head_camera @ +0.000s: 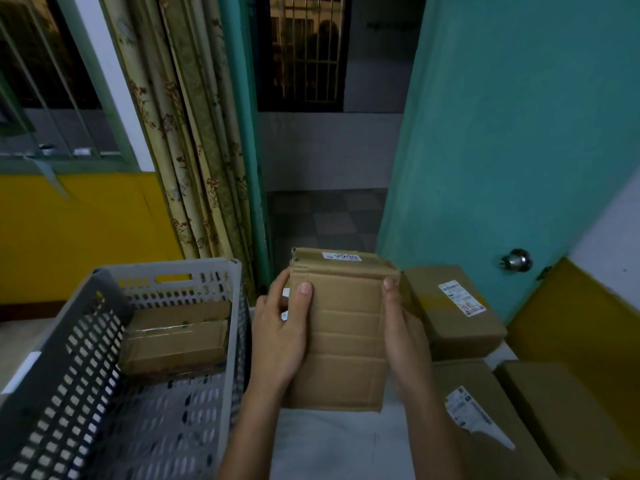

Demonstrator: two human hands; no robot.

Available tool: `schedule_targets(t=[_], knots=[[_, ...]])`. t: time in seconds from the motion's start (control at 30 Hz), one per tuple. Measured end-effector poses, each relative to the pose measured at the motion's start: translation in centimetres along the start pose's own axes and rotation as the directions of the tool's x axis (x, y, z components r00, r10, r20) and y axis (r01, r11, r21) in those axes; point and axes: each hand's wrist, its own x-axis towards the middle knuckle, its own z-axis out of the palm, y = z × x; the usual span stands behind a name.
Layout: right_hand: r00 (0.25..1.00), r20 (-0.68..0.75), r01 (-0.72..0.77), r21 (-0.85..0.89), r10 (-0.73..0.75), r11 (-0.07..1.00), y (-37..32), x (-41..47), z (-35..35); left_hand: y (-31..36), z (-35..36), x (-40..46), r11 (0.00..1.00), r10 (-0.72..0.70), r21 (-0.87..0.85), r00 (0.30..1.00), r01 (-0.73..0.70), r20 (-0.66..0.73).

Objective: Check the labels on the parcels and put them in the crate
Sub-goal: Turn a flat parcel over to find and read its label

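Two hands grip one parcel (337, 327) above a white surface (322, 445), just right of the crate (69, 358). Left hand (280, 337): thumb curled onto the near face, fingers wrapped round the left edge. Right hand (403, 337): thumb on the right edge, fingers hidden behind. Parcel tilted, a white label (341, 256) on its top face; print too small to read. One box (176, 336) lies inside the crate at the far end. Three more boxes sit to the right: a far box (453, 310), a near box (485, 420), and an edge box (571, 417); the first two are labelled.
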Motion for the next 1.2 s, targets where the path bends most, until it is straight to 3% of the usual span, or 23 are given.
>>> schedule_targets(t=[0.2,0.3,0.4,0.5,0.63,0.77,0.9,1.13,1.2], knots=[[0.979,0.130,0.137,0.154,-0.157,0.979,0.3,0.2,-2.0,0.6,-2.0,-0.3,0.928,-0.072,-0.335,0.960,0.164,0.270],[0.936,0.243,0.220,0.165,-0.256,0.961,1.1,0.4,-2.6,0.5,-2.0,0.2,0.908,-0.090,-0.394,0.984,0.145,0.154],[0.909,0.289,0.259,0.174,-0.301,0.950,2.0,0.6,-2.2,1.3,-1.3,0.4,0.928,-0.065,-0.371,0.997,0.042,-0.050],[0.926,0.196,0.268,0.261,-0.323,0.927,2.6,0.5,-1.2,1.7,-1.3,0.5,0.945,0.002,-0.323,0.993,-0.040,-0.119],[0.961,-0.031,0.267,0.364,-0.274,0.893,1.2,0.3,-0.9,1.1,-1.6,-0.4,0.940,0.086,-0.336,0.993,-0.055,0.079],[0.966,0.024,0.232,0.349,-0.256,0.908,0.3,0.5,-1.5,0.7,-1.0,-1.0,0.932,0.195,-0.347,0.951,-0.104,0.239],[0.951,0.086,0.257,0.307,-0.296,0.916,0.4,0.0,-1.2,0.9,-0.7,-0.3,0.927,0.225,-0.327,0.970,-0.185,0.088],[0.943,0.046,0.298,0.322,-0.329,0.899,0.6,-0.1,-0.3,0.1,0.4,-0.3,0.919,0.163,-0.343,0.979,-0.196,-0.123],[0.943,0.007,0.312,0.341,-0.334,0.887,0.6,0.0,-0.2,-0.1,0.5,-0.2,0.926,0.157,-0.327,0.980,-0.190,-0.125]])
